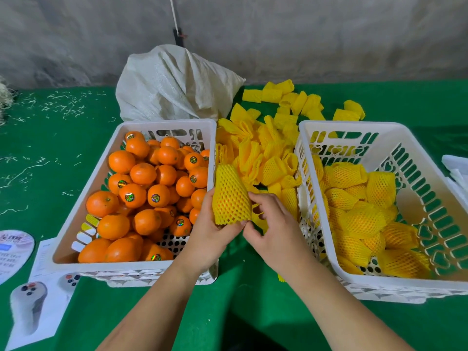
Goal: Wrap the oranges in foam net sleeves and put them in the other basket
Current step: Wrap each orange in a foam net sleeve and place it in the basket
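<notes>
Between the two baskets I hold an orange inside a yellow foam net sleeve (230,196). My left hand (212,234) grips it from below and the left side. My right hand (271,224) pinches the sleeve's lower right edge. The white basket on the left (83,188) is full of several bare oranges (141,188), many with stickers. The white basket on the right (316,198) holds several oranges wrapped in yellow sleeves (362,219). A pile of empty yellow sleeves (266,150) lies between and behind the baskets.
A white woven sack (174,84) stands behind the left basket on the green table cloth (50,158). Printed leaflets (38,300) lie at the front left. A white object (455,168) shows at the right edge. A grey wall runs behind.
</notes>
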Demonstrator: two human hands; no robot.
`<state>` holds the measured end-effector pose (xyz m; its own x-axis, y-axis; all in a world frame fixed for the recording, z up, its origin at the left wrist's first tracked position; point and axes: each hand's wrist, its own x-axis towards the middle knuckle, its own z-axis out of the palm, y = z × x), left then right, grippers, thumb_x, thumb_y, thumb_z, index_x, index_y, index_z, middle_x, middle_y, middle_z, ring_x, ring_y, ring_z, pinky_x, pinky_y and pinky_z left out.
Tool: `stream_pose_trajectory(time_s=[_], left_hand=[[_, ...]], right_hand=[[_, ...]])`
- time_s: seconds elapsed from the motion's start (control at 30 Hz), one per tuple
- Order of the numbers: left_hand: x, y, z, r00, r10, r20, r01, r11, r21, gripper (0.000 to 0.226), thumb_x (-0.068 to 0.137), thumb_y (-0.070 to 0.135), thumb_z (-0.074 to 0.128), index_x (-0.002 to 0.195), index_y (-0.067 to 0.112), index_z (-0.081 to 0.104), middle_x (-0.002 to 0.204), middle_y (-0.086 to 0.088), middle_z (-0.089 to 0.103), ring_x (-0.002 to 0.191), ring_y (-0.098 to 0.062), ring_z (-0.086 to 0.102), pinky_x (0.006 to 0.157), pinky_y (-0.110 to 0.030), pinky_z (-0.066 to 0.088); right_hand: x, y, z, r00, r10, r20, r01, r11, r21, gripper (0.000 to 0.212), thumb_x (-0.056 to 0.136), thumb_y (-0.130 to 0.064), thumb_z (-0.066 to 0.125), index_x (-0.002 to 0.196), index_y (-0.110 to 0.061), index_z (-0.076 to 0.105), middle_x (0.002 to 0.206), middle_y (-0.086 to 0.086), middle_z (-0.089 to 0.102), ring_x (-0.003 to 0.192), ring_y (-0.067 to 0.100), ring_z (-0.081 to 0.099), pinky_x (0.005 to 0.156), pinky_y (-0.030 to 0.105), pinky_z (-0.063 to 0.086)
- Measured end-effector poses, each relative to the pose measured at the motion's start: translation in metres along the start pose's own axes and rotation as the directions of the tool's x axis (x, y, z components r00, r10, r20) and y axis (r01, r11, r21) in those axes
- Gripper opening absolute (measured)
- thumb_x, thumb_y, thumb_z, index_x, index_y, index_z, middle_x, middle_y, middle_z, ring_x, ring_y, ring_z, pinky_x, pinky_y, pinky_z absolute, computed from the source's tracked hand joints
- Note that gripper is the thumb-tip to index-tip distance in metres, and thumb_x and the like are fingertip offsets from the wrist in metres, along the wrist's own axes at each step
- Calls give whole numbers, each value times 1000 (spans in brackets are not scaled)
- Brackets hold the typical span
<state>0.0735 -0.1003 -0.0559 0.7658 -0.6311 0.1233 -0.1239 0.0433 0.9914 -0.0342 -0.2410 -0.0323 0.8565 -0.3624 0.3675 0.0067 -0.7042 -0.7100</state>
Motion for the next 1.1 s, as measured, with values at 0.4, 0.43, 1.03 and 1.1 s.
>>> stream_pose_trajectory(time_s=[0.4, 0.43, 1.03, 1.1], left_hand=[[3, 0, 3, 990, -74, -118, 70, 997, -41, 65, 78, 46, 89, 130, 43, 51, 119, 8, 69, 116, -18, 68, 96, -50, 57], [2, -2, 3, 990, -66, -127, 61, 997, -40, 59, 81, 40, 85, 129, 42, 52, 118, 8, 69, 115, -18, 68, 96, -51, 57], [-11, 2, 10, 960, 10, 279, -120, 918, 378, 97, 91, 29, 80, 159, 25, 11, 145, 23, 48, 131, -10, 57, 104, -41, 52], [-10, 3, 8, 932, -34, 361, -109, 923, 369, 104, 89, 32, 81, 162, 30, 6, 155, 17, 44, 140, -12, 50, 112, -40, 48]], right_hand=[[-3, 2, 1, 963, -159, -218, 158, 987, -20, 21, 90, -14, 56, 107, -10, 68, 103, -5, 61, 88, 13, 59, 77, 15, 46], [-7, -2, 6, 957, -180, -226, 179, 983, -24, 19, 89, -13, 58, 106, -12, 65, 102, -6, 58, 89, 11, 58, 79, 9, 42], [4, -17, -2, 922, 345, 176, -385, 768, 512, 98, 68, -40, 94, 144, -57, 34, 141, -17, 52, 126, 2, 55, 95, 25, 53], [4, -9, -16, 934, 284, 217, -352, 836, 421, 116, 60, -49, 95, 148, -65, 20, 148, -31, 41, 133, -7, 45, 102, 27, 48]])
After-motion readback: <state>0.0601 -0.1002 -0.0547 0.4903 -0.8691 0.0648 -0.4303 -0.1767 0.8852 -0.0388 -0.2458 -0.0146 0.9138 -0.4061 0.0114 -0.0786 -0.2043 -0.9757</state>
